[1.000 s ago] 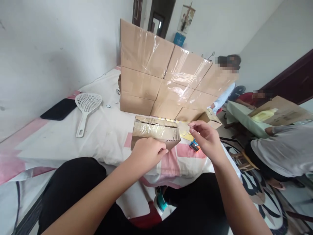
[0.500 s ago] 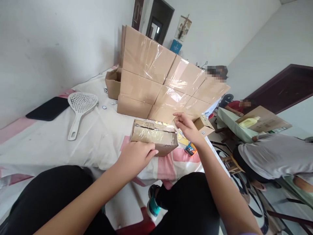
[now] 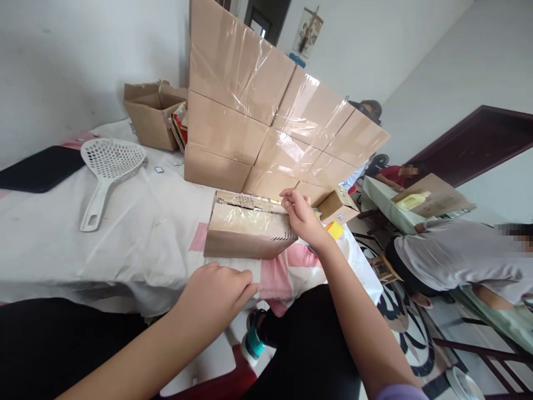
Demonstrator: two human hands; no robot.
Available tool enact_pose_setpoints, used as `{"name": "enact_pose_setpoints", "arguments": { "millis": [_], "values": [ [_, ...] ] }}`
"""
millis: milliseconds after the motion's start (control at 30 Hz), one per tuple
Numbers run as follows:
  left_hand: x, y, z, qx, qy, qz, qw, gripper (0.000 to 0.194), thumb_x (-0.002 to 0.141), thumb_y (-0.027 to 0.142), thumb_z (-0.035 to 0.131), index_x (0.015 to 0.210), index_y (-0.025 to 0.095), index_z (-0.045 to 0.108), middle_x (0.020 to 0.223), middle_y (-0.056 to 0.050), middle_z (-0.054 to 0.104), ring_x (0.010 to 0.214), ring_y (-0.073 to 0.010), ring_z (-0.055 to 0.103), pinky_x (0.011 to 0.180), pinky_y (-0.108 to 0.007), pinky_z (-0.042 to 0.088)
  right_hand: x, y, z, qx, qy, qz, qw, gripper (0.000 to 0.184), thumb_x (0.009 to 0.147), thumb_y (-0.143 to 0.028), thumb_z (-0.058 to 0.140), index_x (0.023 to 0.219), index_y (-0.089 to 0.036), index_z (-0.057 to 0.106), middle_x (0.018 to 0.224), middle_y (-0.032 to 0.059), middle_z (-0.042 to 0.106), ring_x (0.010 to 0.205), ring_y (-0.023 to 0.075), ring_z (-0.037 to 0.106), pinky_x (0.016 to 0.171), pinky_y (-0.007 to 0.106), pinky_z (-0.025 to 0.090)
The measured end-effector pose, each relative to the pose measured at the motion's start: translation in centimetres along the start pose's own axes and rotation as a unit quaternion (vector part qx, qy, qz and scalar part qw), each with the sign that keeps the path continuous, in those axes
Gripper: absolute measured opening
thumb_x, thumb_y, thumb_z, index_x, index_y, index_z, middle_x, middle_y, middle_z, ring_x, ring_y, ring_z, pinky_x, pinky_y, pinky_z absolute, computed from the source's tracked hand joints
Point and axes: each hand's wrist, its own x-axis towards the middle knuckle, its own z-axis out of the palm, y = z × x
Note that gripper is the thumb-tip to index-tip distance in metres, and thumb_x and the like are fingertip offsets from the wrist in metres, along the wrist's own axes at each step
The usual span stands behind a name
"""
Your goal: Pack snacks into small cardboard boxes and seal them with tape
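A taped brown cardboard box (image 3: 250, 226) lies near the table's front edge, its long taped side up and a ragged seam along the back. My left hand (image 3: 219, 290) is in front of the box, apart from it, at the table edge. Its fingers curl under, so the palm side is hidden. Over the box's right end is my right hand (image 3: 303, 218), fingers loosely bent and apart, with no object visible in it. Behind the box stands a tall cardboard panel (image 3: 233, 125) covered in shiny clear tape.
A white perforated scoop (image 3: 112, 161) and a black flat slab (image 3: 41, 168) lie left. An open carton (image 3: 152, 125) stands behind them. To the right are a small carton (image 3: 338, 205) and a yellow item (image 3: 334, 229). Another person (image 3: 449, 255) bends over at the right.
My left hand has come off the box's front edge, down toward the table edge. My right hand has lowered onto the box's right end. The view has shifted, showing more of the open carton.
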Motion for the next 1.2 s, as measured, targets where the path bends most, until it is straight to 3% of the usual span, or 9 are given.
{"name": "enact_pose_setpoints", "arguments": {
  "millis": [100,200,367,500,700,833,933,1067,1200],
  "values": [
    [-0.1,0.4,1.0,0.015,0.031,0.033,0.999,0.037,0.1,0.038,0.052,0.07,0.023,0.067,0.06,-0.003,0.07,0.055,-0.0235,0.062,0.055,-0.035,0.023,0.3,0.0,0.5,-0.036,-0.003,-0.024,0.999,0.025,0.103,-0.022,0.03,0.121,-0.022,0.047,0.101,0.0059,0.061,0.102,0.0226,0.055,0.101,0.042,0.029],
    [0.3,-0.1,1.7,0.032,0.135,0.082,0.987,0.03,0.097,0.031,0.055,0.071,0.022,0.066,0.064,-0.002,0.07,0.061,-0.0233,0.064,0.057,-0.036,0.033,0.1,0.2,0.7,-0.055,0.006,-0.026,0.998,0.025,0.101,-0.019,0.031,0.121,-0.022,0.047,0.099,0.0056,0.06,0.1,0.0232,0.055,0.1,0.042,0.03],
    [2.5,-2.5,1.6,0.117,0.327,0.117,0.93,0.026,0.098,0.024,0.051,0.117,0.02,0.069,0.14,-0.01,0.065,0.125,-0.0302,0.061,0.095,-0.046,0.044,-0.1,0.3,1.0,-0.063,0.017,-0.021,0.998,0.025,0.1,-0.018,0.033,0.12,-0.022,0.048,0.1,0.0062,0.061,0.1,0.0247,0.057,0.099,0.043,0.031],
    [3.8,-4.2,1.5,0.105,0.31,0.039,0.944,0.048,0.098,0.032,0.052,0.144,0.018,0.052,0.162,-0.015,0.039,0.147,-0.0327,0.04,0.118,-0.056,0.026,0.0,0.4,1.5,-0.057,0.022,-0.023,0.998,0.029,0.099,-0.017,0.03,0.124,-0.021,0.045,0.101,0.0073,0.062,0.105,0.0257,0.057,0.099,0.044,0.031],
    [4.4,-5.1,2.3,0.092,0.288,0.009,0.953,0.054,0.097,0.033,0.053,0.148,0.015,0.05,0.156,-0.018,0.048,0.142,-0.0364,0.045,0.12,-0.062,0.022,-0.4,0.0,0.8,-0.047,0.051,-0.051,0.996,0.027,0.097,-0.015,0.034,0.12,-0.023,0.045,0.098,0.0069,0.059,0.104,0.0262,0.055,0.1,0.047,0.032],
    [4.2,-5.1,2.6,0.099,0.279,0.009,0.955,0.05,0.099,0.034,0.05,0.144,0.013,0.054,0.147,-0.019,0.057,0.134,-0.0366,0.053,0.117,-0.063,0.026,-1.0,-0.9,-0.9,0.172,0.143,-0.065,0.973,0.018,0.103,-0.03,0.041,0.121,-0.029,0.043,0.088,0.0018,0.051,0.086,0.0211,0.052,0.085,0.038,0.04],
    [4.1,-5.0,2.7,0.103,0.28,0.01,0.954,0.049,0.099,0.034,0.049,0.143,0.013,0.055,0.147,-0.019,0.057,0.133,-0.0363,0.053,0.117,-0.062,0.027,-1.3,-0.5,-1.0,0.299,0.114,-0.036,0.947,0.022,0.1,-0.037,0.048,0.121,-0.03,0.043,0.083,-0.0001,0.046,0.078,0.0191,0.048,0.074,0.033,0.041],
    [4.0,-4.9,2.7,0.113,0.277,0.006,0.954,0.048,0.099,0.033,0.048,0.141,0.012,0.056,0.148,-0.018,0.056,0.134,-0.0356,0.052,0.117,-0.062,0.027,-0.8,1.7,1.0,0.176,0.008,0.006,0.984,0.025,0.1,-0.031,0.043,0.123,-0.025,0.047,0.089,0.0028,0.054,0.088,0.0219,0.051,0.085,0.037,0.041],
    [4.0,-4.9,2.7,0.118,0.277,0.001,0.954,0.048,0.1,0.034,0.047,0.141,0.013,0.056,0.148,-0.017,0.057,0.134,-0.0347,0.052,0.117,-0.061,0.027,0.1,2.9,2.6,-0.007,-0.016,-0.019,1.0,0.03,0.1,-0.023,0.036,0.126,-0.021,0.049,0.1,0.0077,0.062,0.109,0.0275,0.049,0.1,0.046,0.034]
  ]
}}
